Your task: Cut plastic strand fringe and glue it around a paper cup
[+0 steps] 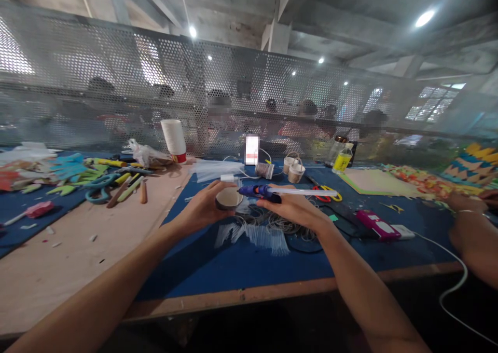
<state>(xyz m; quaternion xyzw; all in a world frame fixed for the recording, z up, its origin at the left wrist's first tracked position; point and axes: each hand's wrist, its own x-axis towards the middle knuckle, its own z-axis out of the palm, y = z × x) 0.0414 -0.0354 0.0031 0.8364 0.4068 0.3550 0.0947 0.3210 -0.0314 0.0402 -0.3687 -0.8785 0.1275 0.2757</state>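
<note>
My left hand (205, 207) is wrapped round a small paper cup (229, 198), whose open top faces me. Held in my right hand (293, 206) is a blue glue gun (261, 190) with a long clear glue stick (307, 192) sticking out of its back. The gun's nozzle is at the cup's right rim; whether it touches cannot be made out. Below the hands, many clear glue sticks (252, 237) lie on the blue mat (218, 275), beside a tangle of thin cord (286, 222).
Stacked cups (174, 141), blue scissors (101, 188) and tools stand or lie left. Two small handled cups (295, 172), a spool (264, 171), red-yellow scissors (327, 193), a bottle (343, 159) and a magenta box (376, 225) are right of centre. Another person's hands (469, 202) are far right.
</note>
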